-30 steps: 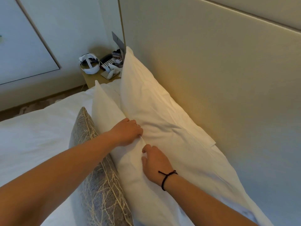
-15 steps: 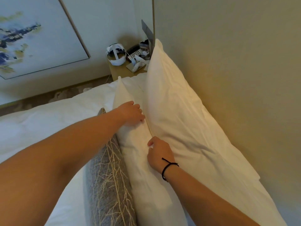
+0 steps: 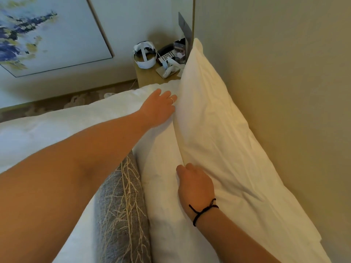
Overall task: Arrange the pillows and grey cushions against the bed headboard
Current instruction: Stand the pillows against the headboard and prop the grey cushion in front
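A large white pillow leans against the beige headboard. A second white pillow stands in front of it, and a grey cushion with a pale branch pattern stands in front of that. My left hand lies flat with spread fingers on the far top end of the second pillow. My right hand, with a black cord at the wrist, rests in the seam between the two white pillows, fingers curled; whether it pinches fabric is hidden.
A wooden nightstand stands past the pillows, holding a white headset, a telephone and small items. A framed painting hangs on the left wall. The white duvet covers the bed on the left.
My left hand has slid further along the second pillow's top toward the nightstand and spread flat. The right hand has stayed at the seam. The view has shifted forward.
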Action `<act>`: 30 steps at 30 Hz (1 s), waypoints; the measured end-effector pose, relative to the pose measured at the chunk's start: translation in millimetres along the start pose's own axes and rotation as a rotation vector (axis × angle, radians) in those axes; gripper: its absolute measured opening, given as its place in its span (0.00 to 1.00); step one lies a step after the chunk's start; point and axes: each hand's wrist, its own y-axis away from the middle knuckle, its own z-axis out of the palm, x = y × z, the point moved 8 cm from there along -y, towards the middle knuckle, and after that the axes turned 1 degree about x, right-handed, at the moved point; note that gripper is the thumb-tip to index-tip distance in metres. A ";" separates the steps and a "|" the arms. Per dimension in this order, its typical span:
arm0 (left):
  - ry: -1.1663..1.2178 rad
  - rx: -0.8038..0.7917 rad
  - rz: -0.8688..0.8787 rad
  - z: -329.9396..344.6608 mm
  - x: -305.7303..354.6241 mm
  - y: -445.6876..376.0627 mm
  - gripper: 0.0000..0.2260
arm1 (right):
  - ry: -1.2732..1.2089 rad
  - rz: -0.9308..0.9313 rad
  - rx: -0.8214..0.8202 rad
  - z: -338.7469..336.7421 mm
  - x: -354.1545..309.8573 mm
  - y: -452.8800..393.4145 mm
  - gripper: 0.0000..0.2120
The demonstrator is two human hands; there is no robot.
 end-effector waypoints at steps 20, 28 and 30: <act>1.802 0.025 -1.332 142.3 111.6 362.7 0.35 | 0.006 -0.484 -0.215 41.0 -162.2 83.2 0.32; 2.015 -0.036 -1.479 184.6 176.2 410.8 0.43 | 0.076 -0.190 -0.271 66.3 -146.1 81.8 0.36; 2.066 -0.011 -1.499 186.3 180.7 412.0 0.43 | 0.055 -0.192 -0.259 69.2 -146.6 77.6 0.34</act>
